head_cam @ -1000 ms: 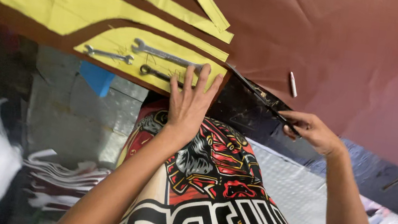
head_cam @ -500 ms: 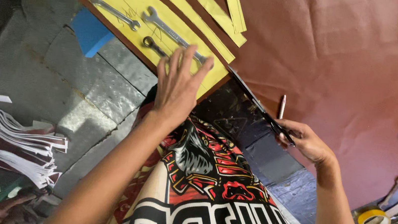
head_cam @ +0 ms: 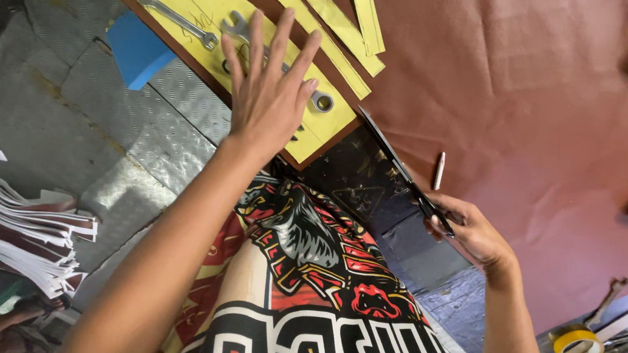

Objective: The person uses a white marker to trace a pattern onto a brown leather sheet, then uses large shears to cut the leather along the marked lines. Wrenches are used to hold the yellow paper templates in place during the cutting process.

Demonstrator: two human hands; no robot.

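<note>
Bare forearms; red-black-white graphic print garment [head_cam: 301, 279]

Brown leatherette sheet [head_cam: 517, 82]: the landmark; matt, finely grained, lightly creased.
Yellow paper pattern piece [head_cam: 190, 14]: on the sheet's lower left corner; thin, matt, smooth, with pencil marks.
Bare left hand [head_cam: 268, 95]: flat on that paper.
Silver metal wrench [head_cam: 176, 18]: on the pattern piece; bright, smooth, polished steel.
Black metal scissors [head_cam: 402, 171]: at the sheet's cut edge, gripped by the right hand [head_cam: 471, 232]; dark, dull blades.
Small white stick [head_cam: 439, 170]: on the sheet beside the scissors; chalky, matt.
Grey metal floor plate [head_cam: 91, 109]: left of the sheet; embossed, rough, worn sheen.
Roll of yellow tape [head_cam: 577, 344]: right of the sheet; glossy.
</note>
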